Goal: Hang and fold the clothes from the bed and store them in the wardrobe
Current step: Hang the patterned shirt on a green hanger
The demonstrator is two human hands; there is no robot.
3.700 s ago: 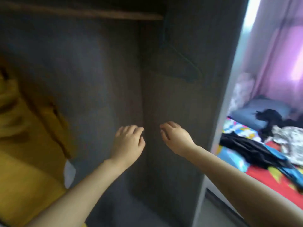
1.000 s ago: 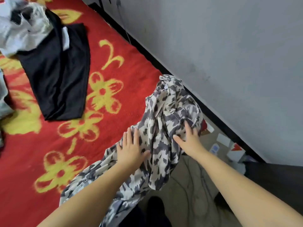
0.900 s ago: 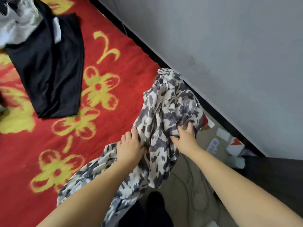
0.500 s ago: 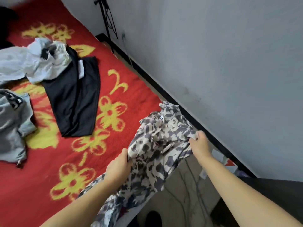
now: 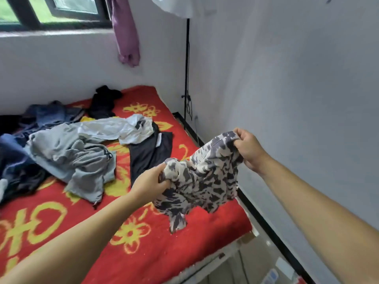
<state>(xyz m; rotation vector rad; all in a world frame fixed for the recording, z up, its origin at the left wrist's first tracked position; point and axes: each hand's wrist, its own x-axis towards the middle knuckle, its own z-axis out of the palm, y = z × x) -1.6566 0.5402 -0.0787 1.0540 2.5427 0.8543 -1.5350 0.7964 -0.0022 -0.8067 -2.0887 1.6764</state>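
A cream and grey-black patterned garment (image 5: pixel 205 177) hangs in the air above the right edge of the bed (image 5: pixel 143 253). My left hand (image 5: pixel 151 181) grips its left upper edge. My right hand (image 5: pixel 249 149) pinches its right upper corner, held higher. The cloth sags between both hands and its lower tip dangles just over the red blanket. On the bed lie a black garment (image 5: pixel 149 154), a white one (image 5: pixel 114 129), a grey one (image 5: pixel 78 158) and dark blue clothes (image 5: pixel 14 158).
A pale wall (image 5: pixel 297 89) runs close along the right. A black stand pole (image 5: pixel 187 68) rises at the bed's far corner. A purple curtain (image 5: pixel 126 31) hangs by the window (image 5: pixel 51 11). Floor with papers (image 5: pixel 272 271) shows at the lower right.
Both hands lifted the patterned garment off the bed edge and spread it apart. The view swung up from the blanket to the whole bed, window and wall.
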